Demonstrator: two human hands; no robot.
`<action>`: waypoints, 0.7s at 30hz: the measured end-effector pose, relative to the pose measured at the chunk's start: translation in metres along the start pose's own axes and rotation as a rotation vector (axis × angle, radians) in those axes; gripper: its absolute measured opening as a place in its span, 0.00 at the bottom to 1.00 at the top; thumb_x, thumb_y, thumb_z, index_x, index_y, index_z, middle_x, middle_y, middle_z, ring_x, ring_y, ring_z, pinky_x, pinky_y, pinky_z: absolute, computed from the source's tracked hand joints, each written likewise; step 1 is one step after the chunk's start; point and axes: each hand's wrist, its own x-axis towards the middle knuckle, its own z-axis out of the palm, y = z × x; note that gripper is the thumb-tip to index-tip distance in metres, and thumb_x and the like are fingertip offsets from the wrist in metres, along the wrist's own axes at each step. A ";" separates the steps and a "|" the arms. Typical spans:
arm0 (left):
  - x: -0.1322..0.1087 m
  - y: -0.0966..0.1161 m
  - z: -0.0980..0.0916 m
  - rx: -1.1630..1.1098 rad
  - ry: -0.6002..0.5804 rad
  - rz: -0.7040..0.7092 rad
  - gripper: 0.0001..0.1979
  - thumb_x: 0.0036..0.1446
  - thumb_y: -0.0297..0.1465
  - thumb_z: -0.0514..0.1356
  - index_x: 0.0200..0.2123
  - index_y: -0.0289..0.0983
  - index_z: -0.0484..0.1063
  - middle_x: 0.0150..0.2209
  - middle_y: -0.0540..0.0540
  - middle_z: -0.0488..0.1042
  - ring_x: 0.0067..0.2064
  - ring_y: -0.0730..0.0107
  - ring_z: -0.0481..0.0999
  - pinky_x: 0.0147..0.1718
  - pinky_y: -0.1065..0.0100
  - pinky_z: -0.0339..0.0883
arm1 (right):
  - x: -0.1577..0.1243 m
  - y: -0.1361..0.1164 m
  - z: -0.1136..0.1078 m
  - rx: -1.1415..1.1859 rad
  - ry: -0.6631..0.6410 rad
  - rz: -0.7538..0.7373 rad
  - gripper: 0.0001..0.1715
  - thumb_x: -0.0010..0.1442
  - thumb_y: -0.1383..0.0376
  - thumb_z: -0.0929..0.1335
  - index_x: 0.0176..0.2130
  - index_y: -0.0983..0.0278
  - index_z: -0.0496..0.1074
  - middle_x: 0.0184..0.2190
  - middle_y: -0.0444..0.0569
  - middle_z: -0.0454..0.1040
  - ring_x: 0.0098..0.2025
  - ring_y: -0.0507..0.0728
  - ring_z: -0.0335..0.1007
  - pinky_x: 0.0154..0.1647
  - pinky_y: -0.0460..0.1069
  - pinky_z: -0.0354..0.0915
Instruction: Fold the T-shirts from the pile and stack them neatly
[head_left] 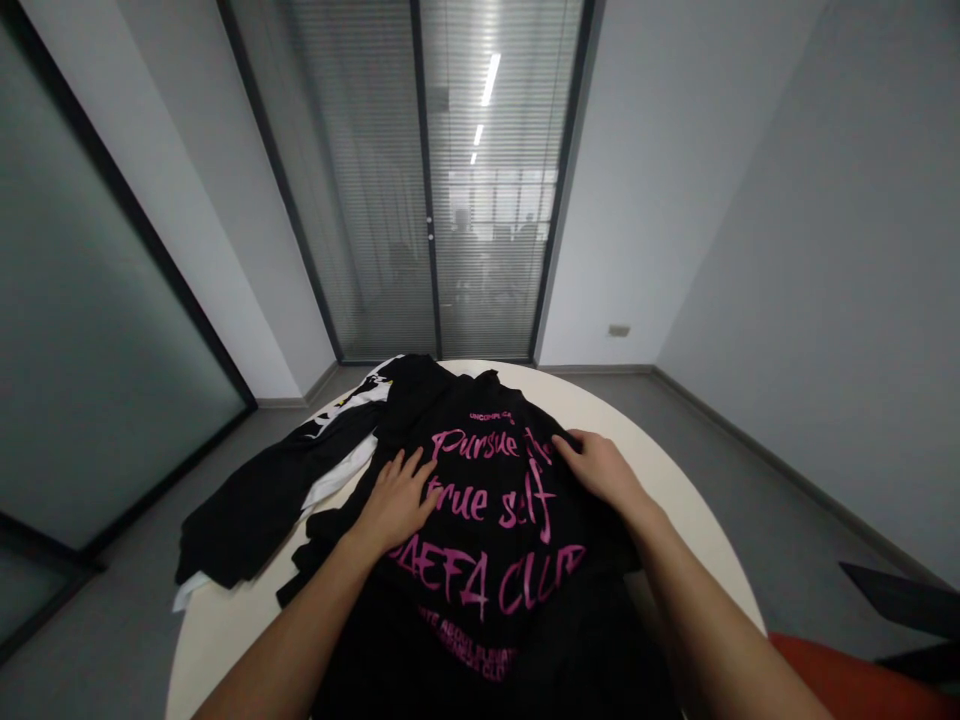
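A black shirt with pink lettering lies spread over the round table in front of me, its top end toward the far edge. Its lower part runs down to the bottom of the view. My left hand rests flat on the left side of the print, fingers spread. At the shirt's upper right edge, my right hand has closed on the fabric, thumb on top and fingers partly hidden at the edge. To the left lies a second black garment with white parts and a printed pattern, folded and hanging slightly over the table's edge.
The cream round table carries both garments. Beyond it stand a glass partition with blinds and a white wall with a socket. At the lower right are a red chair seat and a black armrest.
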 end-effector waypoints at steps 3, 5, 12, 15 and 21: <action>0.001 0.005 -0.006 -0.046 0.049 0.126 0.30 0.68 0.37 0.54 0.70 0.40 0.56 0.72 0.39 0.54 0.71 0.48 0.55 0.67 0.46 0.55 | -0.023 -0.025 0.004 0.082 -0.047 -0.299 0.25 0.70 0.54 0.59 0.49 0.62 0.79 0.47 0.53 0.80 0.49 0.61 0.75 0.52 0.52 0.66; 0.001 0.011 -0.011 -0.080 0.079 0.246 0.32 0.68 0.34 0.54 0.72 0.42 0.51 0.73 0.41 0.51 0.71 0.54 0.55 0.67 0.50 0.56 | -0.036 -0.036 0.007 0.102 -0.159 -0.454 0.23 0.70 0.62 0.58 0.51 0.61 0.78 0.51 0.51 0.79 0.52 0.60 0.74 0.57 0.54 0.63; -0.005 0.032 -0.018 -0.119 -0.018 0.486 0.34 0.68 0.30 0.52 0.73 0.49 0.43 0.74 0.47 0.47 0.73 0.58 0.52 0.68 0.50 0.54 | -0.043 -0.034 0.020 0.158 -0.344 -0.657 0.30 0.55 0.79 0.59 0.46 0.59 0.79 0.48 0.45 0.79 0.51 0.55 0.74 0.56 0.50 0.65; -0.006 0.035 -0.017 -0.117 -0.112 0.466 0.33 0.69 0.33 0.52 0.73 0.51 0.44 0.73 0.50 0.52 0.71 0.56 0.56 0.67 0.46 0.54 | -0.039 -0.030 0.020 0.163 -0.214 -0.614 0.21 0.56 0.77 0.62 0.41 0.60 0.77 0.46 0.47 0.78 0.51 0.56 0.72 0.56 0.51 0.65; -0.006 0.035 -0.015 -0.104 -0.142 0.440 0.27 0.69 0.36 0.52 0.70 0.50 0.56 0.71 0.49 0.57 0.71 0.56 0.56 0.68 0.46 0.50 | -0.035 -0.017 0.025 0.011 -0.040 -0.260 0.32 0.57 0.53 0.72 0.57 0.64 0.72 0.53 0.58 0.76 0.54 0.66 0.71 0.57 0.59 0.65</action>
